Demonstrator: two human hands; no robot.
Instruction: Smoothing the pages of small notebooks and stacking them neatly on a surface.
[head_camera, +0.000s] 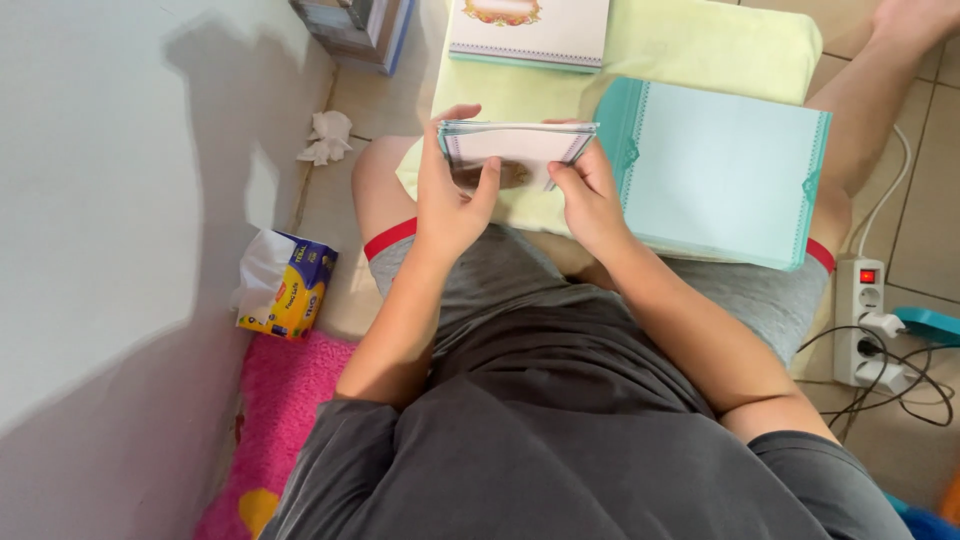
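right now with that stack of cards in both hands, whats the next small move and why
Probably set the stack of cards down on the teal pile beside it. Both the left hand and right hand pinch its lower edge, the edges look squared, and the matching pile lies just to the right.

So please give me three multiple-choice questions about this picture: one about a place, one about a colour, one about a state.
1. Where does the tissue pack lie?
A. on the floor beside the wall
B. on the pillow
C. on the teal stack

2. What colour is the pillow on the lap?
A. red
B. pale yellow
C. black

3. How is the small stack of cards held?
A. by the left hand alone
B. lying free
C. by both hands, right hand too

Answers: 1 A, it sits by the wall; 2 B, the cover is pale yellow; 3 C, each hand grips one end.
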